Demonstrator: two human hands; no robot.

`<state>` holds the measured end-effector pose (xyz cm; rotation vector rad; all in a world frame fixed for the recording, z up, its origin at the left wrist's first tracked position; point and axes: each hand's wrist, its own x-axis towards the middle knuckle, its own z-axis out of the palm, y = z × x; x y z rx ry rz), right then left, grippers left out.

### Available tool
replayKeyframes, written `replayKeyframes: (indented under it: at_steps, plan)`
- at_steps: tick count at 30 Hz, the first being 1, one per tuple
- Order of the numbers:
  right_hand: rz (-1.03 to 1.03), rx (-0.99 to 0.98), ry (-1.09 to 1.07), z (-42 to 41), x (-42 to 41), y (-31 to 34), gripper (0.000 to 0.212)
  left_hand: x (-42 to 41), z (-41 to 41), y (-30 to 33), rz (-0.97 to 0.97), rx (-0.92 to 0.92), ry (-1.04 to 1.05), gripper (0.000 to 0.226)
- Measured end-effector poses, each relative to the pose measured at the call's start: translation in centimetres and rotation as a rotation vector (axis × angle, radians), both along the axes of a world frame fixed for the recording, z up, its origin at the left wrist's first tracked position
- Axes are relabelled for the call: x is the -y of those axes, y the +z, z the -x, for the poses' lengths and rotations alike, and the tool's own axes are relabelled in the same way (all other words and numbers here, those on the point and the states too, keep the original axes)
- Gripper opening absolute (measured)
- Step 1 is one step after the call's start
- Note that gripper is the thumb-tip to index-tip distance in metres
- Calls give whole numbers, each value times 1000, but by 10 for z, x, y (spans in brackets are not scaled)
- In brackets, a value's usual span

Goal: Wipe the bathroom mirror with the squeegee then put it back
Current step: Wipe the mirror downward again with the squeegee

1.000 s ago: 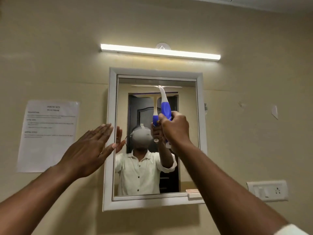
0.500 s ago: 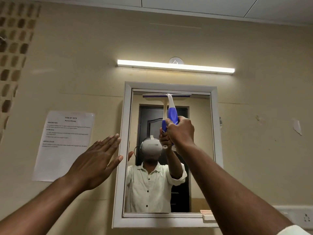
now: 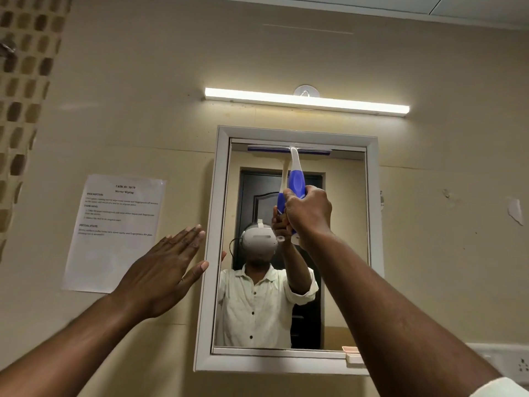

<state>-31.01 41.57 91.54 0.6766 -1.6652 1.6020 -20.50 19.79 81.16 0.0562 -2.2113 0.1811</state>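
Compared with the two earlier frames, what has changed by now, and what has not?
The squeegee moved up the mirror: a second ago its blade sat a little below the glass's top edge, now it lies along that edge. The camera also tilted upward. Unchanged: the right hand grips the blue handle, and the left hand is held flat and open beside the mirror frame's left side, holding nothing.

Pretty dim, warm yellowish room overall. The only light source showing is the tube light (image 3: 306, 101) above the mirror (image 3: 329, 253), and it's blown out to near white. Soft shadow sits under the mirror frame. Wide-angle lens bends the wall and ceiling lines near the edges, and the printed sheet (image 3: 114, 233) is slightly soft.
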Motion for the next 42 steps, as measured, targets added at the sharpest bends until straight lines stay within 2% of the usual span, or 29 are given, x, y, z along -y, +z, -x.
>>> replayKeyframes:
  at_steps: [17, 26, 32, 38, 42]
  plan:
    - [-11, 172, 68, -17, -13, -95, 29, -8, 4, -22, -7, 71, -21, 72]
    - [-81, 331, 79, -26, -13, -185, 32, -8, -5, -48, -30, 155, 15, 75]
    - [-72, 435, 154, -36, -22, -256, 10, -3, -13, -58, -48, 193, 34, 80]
    - [-94, 534, 137, -50, -35, -323, 12, 2, -22, -68, -65, 229, 55, 80]
    - [-102, 562, 143, -56, -40, -345, 10, 1, -23, -70, -72, 239, 50, 79]
